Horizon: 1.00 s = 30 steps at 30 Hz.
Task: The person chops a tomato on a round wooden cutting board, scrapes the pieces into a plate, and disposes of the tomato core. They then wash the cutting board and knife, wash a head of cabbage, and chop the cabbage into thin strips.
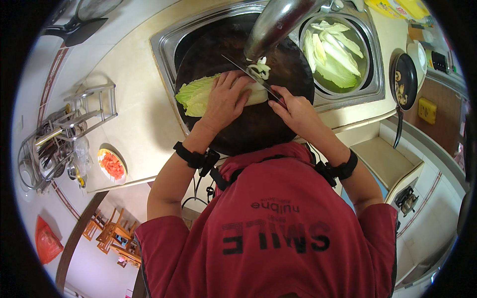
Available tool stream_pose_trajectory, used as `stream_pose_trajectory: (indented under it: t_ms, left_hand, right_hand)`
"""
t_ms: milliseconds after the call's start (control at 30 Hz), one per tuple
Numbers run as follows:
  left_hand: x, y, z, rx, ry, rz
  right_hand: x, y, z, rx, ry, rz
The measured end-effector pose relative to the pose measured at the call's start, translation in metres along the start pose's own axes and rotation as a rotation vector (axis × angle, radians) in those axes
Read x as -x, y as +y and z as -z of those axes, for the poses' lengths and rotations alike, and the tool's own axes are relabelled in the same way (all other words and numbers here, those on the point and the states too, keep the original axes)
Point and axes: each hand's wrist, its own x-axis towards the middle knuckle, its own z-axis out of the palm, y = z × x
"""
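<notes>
My left hand (pixel 227 98) presses on a stack of napa cabbage leaves (pixel 197 95), whose frilly green ends point left. The leaves lie across a round dark chopping board (pixel 257 128) that rests over the left sink basin. In my right hand (pixel 294 110) is the handle of a kitchen knife (pixel 253 76); its blade slants up and left across the pale stem end of the cabbage. Just beyond the blade, a few cut cabbage pieces (pixel 261 70) sit on the board. Part of the stack is hidden under my left hand.
A metal faucet (pixel 275 28) overhangs the board. More cabbage leaves (pixel 331 56) fill a metal basin (pixel 318 87) in the right sink. A frying pan (pixel 404 82) holding browned pieces stands right. At left are a plate of diced red food (pixel 111 165) and a utensil rack (pixel 56 145).
</notes>
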Motion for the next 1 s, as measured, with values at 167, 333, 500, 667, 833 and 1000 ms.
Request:
stream_pose_trajectory:
  t_ms: [167,333,500,667,833,1000]
  left_hand:
    - [0.003,0.002,-0.004,-0.004,0.068,0.063]
    - [0.004,0.001,-0.007,-0.005,0.086,0.042]
    - [0.002,0.0,-0.002,0.011,0.056,0.0]
    - [0.002,0.001,-0.004,0.009,0.084,0.003]
    - [0.005,-0.001,-0.008,-0.015,0.122,0.043]
    - [0.003,-0.002,-0.006,0.043,0.108,0.033]
  right_hand:
    - [0.027,-0.015,0.016,-0.027,-0.008,-0.011]
    - [0.043,-0.023,0.022,-0.019,-0.053,-0.087]
    - [0.003,-0.006,-0.001,0.029,-0.031,-0.043]
    - [0.016,-0.017,0.014,-0.013,-0.071,-0.053]
    - [0.043,-0.033,0.023,-0.028,-0.076,-0.108]
    - [0.013,-0.011,-0.002,-0.001,-0.052,-0.086]
